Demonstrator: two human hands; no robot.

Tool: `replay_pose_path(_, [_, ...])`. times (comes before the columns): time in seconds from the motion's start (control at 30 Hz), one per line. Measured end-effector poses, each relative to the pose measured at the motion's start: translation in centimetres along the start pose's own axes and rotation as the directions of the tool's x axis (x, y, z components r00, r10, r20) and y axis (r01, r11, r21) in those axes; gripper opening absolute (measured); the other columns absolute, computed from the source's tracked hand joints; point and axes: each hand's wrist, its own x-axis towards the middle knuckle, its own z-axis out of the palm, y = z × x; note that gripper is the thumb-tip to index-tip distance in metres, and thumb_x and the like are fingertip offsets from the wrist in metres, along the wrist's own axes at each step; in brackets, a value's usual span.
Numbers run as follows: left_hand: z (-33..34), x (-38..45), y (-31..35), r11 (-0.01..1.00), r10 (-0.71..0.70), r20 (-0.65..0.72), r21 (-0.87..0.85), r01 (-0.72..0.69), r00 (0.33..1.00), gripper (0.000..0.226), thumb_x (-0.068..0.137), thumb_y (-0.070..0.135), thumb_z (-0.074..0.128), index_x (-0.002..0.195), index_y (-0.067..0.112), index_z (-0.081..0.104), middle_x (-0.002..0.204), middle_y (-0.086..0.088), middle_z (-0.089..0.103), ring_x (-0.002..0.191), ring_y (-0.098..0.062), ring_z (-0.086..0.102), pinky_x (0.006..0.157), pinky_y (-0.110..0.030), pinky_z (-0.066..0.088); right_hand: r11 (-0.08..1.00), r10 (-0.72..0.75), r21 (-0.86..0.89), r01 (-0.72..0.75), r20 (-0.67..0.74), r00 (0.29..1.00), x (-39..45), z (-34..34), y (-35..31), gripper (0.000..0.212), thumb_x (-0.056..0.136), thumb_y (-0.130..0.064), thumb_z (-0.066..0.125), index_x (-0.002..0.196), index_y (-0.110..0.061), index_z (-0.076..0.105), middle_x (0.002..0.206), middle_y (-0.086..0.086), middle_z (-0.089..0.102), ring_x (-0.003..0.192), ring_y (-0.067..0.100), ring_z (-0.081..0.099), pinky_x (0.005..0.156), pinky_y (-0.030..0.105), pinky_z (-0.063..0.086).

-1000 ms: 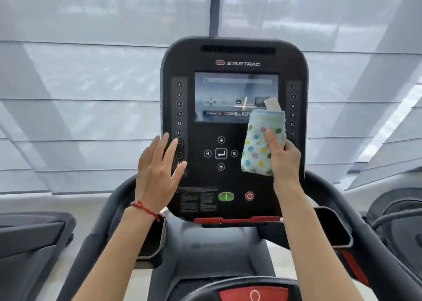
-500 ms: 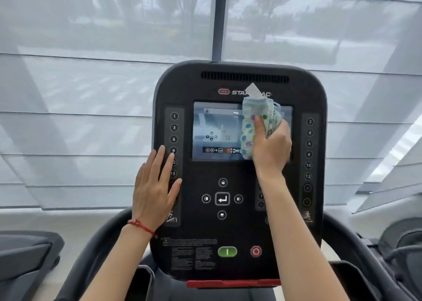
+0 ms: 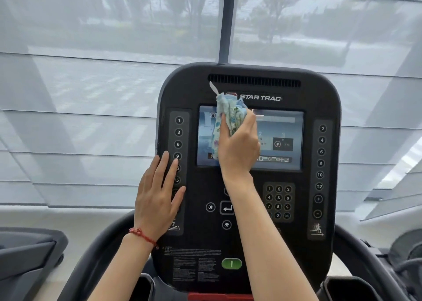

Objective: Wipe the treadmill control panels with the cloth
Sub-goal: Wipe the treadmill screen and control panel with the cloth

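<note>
Cloth point(image 3: 225, 120), pale blue with coloured dots, bunched against the upper left part of the touchscreen point(image 3: 280, 138) of a Star Trac treadmill control panel point(image 3: 249, 243); a white tag of the cloth points up toward the vent slot point(image 3: 254, 83). Right hand point(image 3: 238, 151) clenched round the cloth, fingers curled over it and pressing it to the glass. Left hand point(image 3: 159, 195) released, fingers straight and laid flat over the left column of numbered incline keys point(image 3: 178, 138), apparently bracing the panel. To the right of the screen, a second column of numbered keys point(image 3: 321, 156); below it, a numeric keypad point(image 3: 278, 201), the enter key point(image 3: 227, 208) and the green start button point(image 3: 231, 263). Pleated window blinds point(image 3: 91, 118) behind.

Risks, judged from this arrangement: the screen is lit, so firm pressure through the cloth may trigger an on-screen selection; the flat left hand may depress an incline key; a downward sweep may catch the start button and set the belt running. The dangling tag could snag in the vent slot. The lower panel and both key columns probably remain unwiped.
</note>
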Motion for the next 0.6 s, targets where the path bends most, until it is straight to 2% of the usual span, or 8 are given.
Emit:
replay_pose_path(0.1, [0.1,0.0,0.0,1.000,-0.001,-0.021,-0.002,0.001,1.000,0.053,0.098,0.039,0.032,0.140,0.007,0.036,0.148,-0.014,0.031,0.137,-0.031,0.027,0.107,-0.043,0.030,0.999,-0.033,0.003,0.033,0.059,0.998,-0.1,0.3,0.0,0.044,0.087,-0.036,0.059,0.114,-0.001,0.052,0.100,0.012,0.065,0.083,0.029,0.067,0.062,0.034,0.052])
replay_pose_path(0.23, [0.3,0.0,0.1,1.000,0.000,-0.042,-0.002,0.000,0.999,0.052,0.097,0.038,0.033,0.139,0.007,0.037,0.147,-0.014,0.032,0.136,-0.031,0.028,0.106,-0.043,0.030,0.999,-0.038,-0.011,0.039,0.060,0.997,0.9,-1.0,1.8,0.042,0.088,-0.038,0.056,0.107,-0.001,0.053,0.091,0.012,0.065,0.074,0.027,0.065,0.057,0.025,0.040])
replay_pose_path(0.4, [0.4,0.0,0.2,1.000,-0.001,-0.052,-0.001,0.001,0.999,0.052,0.094,0.035,0.038,0.138,0.005,0.039,0.146,-0.015,0.033,0.134,-0.033,0.031,0.105,-0.044,0.032,0.993,0.099,-0.063,-0.100,-0.026,0.995,2.7,-3.9,5.6,0.044,0.090,-0.042,0.051,0.103,0.000,0.053,0.091,0.012,0.063,0.076,0.028,0.063,0.058,0.026,0.035])
replay_pose_path(0.6, [0.2,0.0,0.1,1.000,0.006,-0.052,0.001,-0.006,0.999,0.052,0.096,0.036,0.034,0.137,0.004,0.042,0.146,-0.016,0.034,0.133,-0.033,0.032,0.104,-0.044,0.032,0.955,0.223,-0.174,-0.240,-0.111,0.968,3.8,-5.1,7.1,0.050,0.092,-0.045,0.046,0.115,-0.001,0.048,0.109,0.014,0.054,0.091,0.028,0.059,0.062,0.029,0.036])
